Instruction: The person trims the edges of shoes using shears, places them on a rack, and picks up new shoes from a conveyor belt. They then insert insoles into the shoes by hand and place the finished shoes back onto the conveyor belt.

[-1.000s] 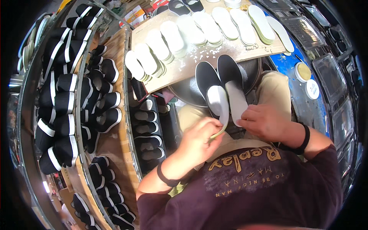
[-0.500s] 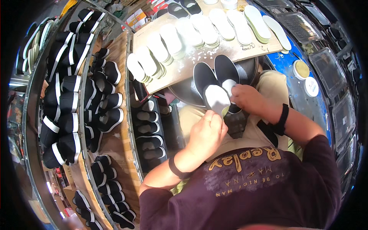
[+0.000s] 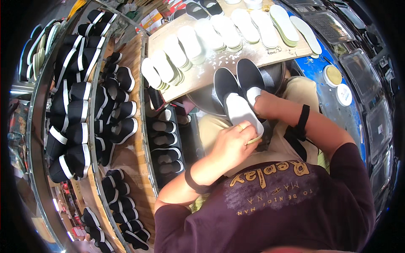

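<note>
Clock centred on the two black shoes (image 3: 226, 83), toes at 12. Left hand (image 3: 238, 141), down at 6, has its fingers pinched round the heel end of a white insole (image 3: 239, 109), whose front end is inside the left shoe. Right hand (image 3: 269, 105) is at 4, by the mouth of the right shoe; its fingers are hidden, so can't tell if they're gripping. A second insole (image 3: 253, 93) pokes out there.

It's cramped! A wooden board (image 3: 198, 80) sits right past the toes, from 10 to 1, with white scraps (image 3: 219, 62) scattered on it. Blue bench (image 3: 322, 103) at 3, with a big shoe rack (image 3: 96, 162) taking up 9 and a lower row of shoes (image 3: 164, 139) at 8.

Counts, roughly: ten piles of insoles (image 3: 225, 30) on the board, the far right one looking thin. Two spare black shoes (image 3: 197, 11) at 11, two round lids (image 3: 332, 76) on the bench, one wristband (image 3: 302, 118) per arm. At least four shoes in the lower row; the rack ones overlap too much to count.
</note>
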Available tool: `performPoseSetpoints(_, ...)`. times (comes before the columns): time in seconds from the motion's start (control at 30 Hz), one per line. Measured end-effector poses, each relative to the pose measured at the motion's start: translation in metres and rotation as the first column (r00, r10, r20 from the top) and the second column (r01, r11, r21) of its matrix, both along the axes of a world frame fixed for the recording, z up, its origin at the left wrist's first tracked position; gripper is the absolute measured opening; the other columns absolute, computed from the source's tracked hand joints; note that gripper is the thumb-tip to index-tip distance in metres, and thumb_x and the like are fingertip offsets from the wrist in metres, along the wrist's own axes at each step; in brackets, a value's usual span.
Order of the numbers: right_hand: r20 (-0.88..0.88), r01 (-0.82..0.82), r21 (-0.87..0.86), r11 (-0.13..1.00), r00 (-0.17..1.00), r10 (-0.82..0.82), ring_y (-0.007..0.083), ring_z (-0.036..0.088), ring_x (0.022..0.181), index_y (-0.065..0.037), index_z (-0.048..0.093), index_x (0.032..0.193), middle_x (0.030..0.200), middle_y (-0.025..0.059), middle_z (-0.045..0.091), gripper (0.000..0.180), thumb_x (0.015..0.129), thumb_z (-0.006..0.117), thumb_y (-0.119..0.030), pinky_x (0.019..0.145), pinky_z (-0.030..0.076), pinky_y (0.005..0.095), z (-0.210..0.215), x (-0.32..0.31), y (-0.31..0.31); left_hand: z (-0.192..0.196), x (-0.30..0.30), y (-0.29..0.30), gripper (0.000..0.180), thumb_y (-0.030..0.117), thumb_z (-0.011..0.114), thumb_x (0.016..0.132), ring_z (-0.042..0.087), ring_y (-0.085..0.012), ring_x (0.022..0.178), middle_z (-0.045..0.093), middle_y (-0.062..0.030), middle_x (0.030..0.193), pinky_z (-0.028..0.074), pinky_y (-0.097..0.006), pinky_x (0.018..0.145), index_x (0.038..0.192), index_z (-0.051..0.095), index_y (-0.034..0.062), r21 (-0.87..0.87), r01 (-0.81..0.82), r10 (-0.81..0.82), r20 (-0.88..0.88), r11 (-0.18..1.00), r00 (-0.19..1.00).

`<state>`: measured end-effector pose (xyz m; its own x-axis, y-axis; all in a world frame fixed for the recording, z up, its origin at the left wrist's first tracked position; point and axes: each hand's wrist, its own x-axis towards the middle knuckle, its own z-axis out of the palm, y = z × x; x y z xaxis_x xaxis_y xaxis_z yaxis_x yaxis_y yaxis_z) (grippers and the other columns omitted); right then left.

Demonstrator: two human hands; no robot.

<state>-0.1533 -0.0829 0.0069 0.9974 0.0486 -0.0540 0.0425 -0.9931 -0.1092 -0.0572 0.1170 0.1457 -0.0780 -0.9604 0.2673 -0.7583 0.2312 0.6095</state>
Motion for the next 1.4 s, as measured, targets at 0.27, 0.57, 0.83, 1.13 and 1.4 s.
performPoseSetpoints(0.27,0.036,0.009,0.026,1.0,0.999,-0.01,0.0256,0.062,0.068,-0.016,0.063,0.06,0.064,0.005,0.062,0.02,0.078,0.058,-0.025,0.067,0.041,0.0411,0.005,-0.006,0.003,-0.049,0.032,-0.019,0.013,0.007,0.053,0.077,0.064,-0.0289,0.08,0.062,-0.0115,0.085,0.053,-0.038,0.065,0.089,0.057,0.0032,0.068,-0.205,0.124,0.599,0.976,0.791)
performPoseSetpoints(0.57,0.109,0.004,0.05,0.999,0.994,-0.009,0.025,0.061,0.066,-0.016,0.061,0.062,0.065,0.0051,0.062,0.019,0.079,0.057,-0.022,0.071,0.04,0.0399,0.008,-0.007,0.005,-0.102,0.074,-0.065,0.006,0.008,0.064,0.071,0.066,-0.034,0.079,0.066,-0.0164,0.08,0.053,-0.043,0.07,0.077,0.064,0.007,0.219,-0.281,0.165,0.431,0.934,0.887)
performPoseSetpoints(0.83,0.2,0.002,0.109,0.994,0.979,-0.024,0.026,0.062,0.059,-0.015,0.064,0.06,0.061,0.006,0.062,0.02,0.077,0.057,-0.023,0.068,0.041,0.0434,-0.002,-0.008,0.003,-0.104,0.083,-0.085,0.026,-0.003,0.062,0.069,0.065,-0.0328,0.095,0.069,-0.0158,0.091,0.051,-0.04,0.08,0.09,0.07,0.0089,0.663,-0.057,-0.074,0.168,0.747,0.983)
performPoseSetpoints(1.13,0.189,-0.013,0.093,0.996,0.982,-0.005,0.0228,0.059,0.063,-0.016,0.062,0.062,0.064,0.0034,0.059,0.016,0.077,0.058,-0.021,0.072,0.039,0.0375,-0.002,-0.004,0.005,-0.115,0.068,-0.094,0.022,0.009,0.067,0.071,0.066,-0.0283,0.098,0.069,-0.0143,0.101,0.054,-0.037,0.081,0.092,0.073,0.0087,0.515,-0.337,-0.144,0.686,0.788,0.713)
performPoseSetpoints(1.4,0.14,0.1,0.164,0.981,0.982,-0.124,0.0258,0.059,0.063,-0.012,0.061,0.065,0.063,0.0062,0.06,0.026,0.081,0.062,-0.033,0.075,0.039,0.0387,0.013,-0.008,0.014,-0.109,0.077,-0.081,0.027,0.016,0.068,0.072,0.066,-0.03,0.098,0.069,-0.0148,0.102,0.053,-0.039,0.084,0.098,0.071,0.0084,0.567,-0.282,-0.135,0.582,0.774,0.802)
